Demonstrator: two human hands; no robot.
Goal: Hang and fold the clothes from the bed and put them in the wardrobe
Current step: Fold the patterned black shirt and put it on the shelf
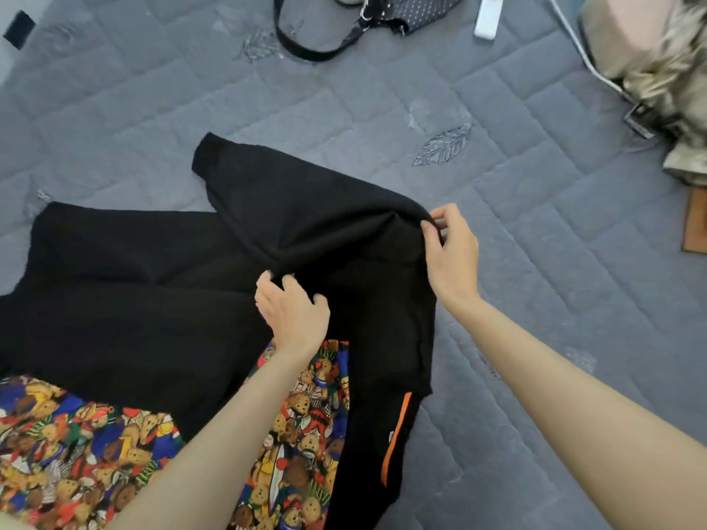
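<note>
Evidently the black garment [153, 300] lies under the gripping left hand [292, 313], its fold pinched by the right hand [453, 254]

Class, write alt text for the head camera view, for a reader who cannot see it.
Two bare hands hold a black garment on a grey quilted bed: the left hand grips its middle, the right hand pinches a raised fold. Bear-print fabric lies under it near the viewer; a strapped bag and a fur-trimmed coat lie farther off.

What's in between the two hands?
Only the black garment: a bunched fold of it runs from the left hand to the right hand, both gripping it. The head view shows this.
</note>
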